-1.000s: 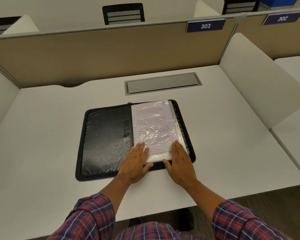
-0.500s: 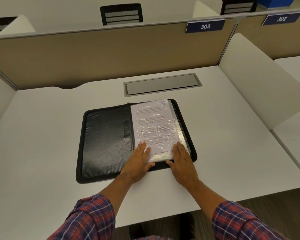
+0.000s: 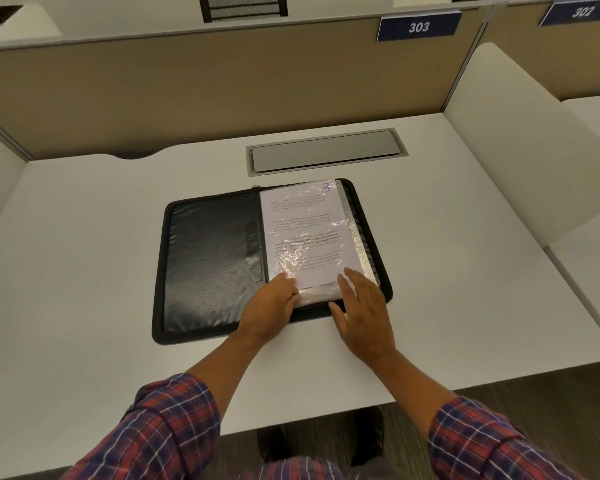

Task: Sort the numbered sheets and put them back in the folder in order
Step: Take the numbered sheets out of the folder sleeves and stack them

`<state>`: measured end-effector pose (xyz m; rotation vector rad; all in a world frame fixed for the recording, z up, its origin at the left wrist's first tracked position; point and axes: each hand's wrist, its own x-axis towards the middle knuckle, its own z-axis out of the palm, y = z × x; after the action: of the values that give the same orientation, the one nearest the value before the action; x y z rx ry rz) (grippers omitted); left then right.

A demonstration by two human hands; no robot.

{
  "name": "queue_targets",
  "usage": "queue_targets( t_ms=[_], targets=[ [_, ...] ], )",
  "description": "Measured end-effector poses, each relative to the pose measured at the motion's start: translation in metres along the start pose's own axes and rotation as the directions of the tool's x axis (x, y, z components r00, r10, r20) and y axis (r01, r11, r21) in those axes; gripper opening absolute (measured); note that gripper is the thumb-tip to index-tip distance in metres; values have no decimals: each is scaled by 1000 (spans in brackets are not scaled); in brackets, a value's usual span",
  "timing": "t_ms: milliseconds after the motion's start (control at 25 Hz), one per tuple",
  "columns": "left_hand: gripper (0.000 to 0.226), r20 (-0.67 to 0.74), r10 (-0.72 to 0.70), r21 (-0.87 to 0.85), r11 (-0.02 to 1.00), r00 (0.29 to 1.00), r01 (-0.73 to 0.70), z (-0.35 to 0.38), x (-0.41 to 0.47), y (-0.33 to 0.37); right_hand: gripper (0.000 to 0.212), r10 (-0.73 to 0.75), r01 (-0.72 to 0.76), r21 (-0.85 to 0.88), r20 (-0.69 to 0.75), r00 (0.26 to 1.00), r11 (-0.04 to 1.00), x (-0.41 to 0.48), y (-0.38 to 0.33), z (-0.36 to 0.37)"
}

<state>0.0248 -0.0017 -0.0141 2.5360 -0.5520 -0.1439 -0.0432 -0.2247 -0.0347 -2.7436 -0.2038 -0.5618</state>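
White desk (image 3: 84, 254) bears the open black folder (image 3: 212, 258), with the sleeved sheet marked 3 (image 3: 302, 230) on its right half. The left hand (image 3: 271, 310) pinches the sheet's near left corner; the right hand (image 3: 364, 306) rests flat, fingers straight, on the near right corner.

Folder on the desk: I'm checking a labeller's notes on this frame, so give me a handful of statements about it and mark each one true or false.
1. The black zip folder lies open on the white desk. True.
2. The top sheet is numbered 5. False: a handwritten 3 sits in its top right corner.
3. The sheets lie on the folder's left half. False: they lie on the right half, and the left half shows bare black lining.
4. The left hand and the right hand both touch the top sheet's near end. True.
5. The tag on the partition behind the desk reads 303. True.
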Motion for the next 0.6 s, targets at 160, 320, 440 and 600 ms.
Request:
queue_targets(
  t_ms=[160, 320, 440, 600],
  targets=[
    [14, -55, -126, -137, 984, 990, 118, -9, 4, 7, 45, -131, 131, 13, -3, 991, 991, -7, -14, -7],
    [16, -44, -180, -233, 958, 983, 165, -14, 6, 7, 38, -264, 261, 56, 69, 962, 964, -9, -26, -2],
    [17, -70, -143, -224, 967, 987, 124, -18, 3, 11, 40, -322, 315, 76, 122, 939, 946, -6, -33, 3],
    [17, -125, -85, -212, 976, 989, 57, -18, 2, 19, 59, -218, 233, -14, 300, 929, 972, 10, -37, 11]
  ],
)
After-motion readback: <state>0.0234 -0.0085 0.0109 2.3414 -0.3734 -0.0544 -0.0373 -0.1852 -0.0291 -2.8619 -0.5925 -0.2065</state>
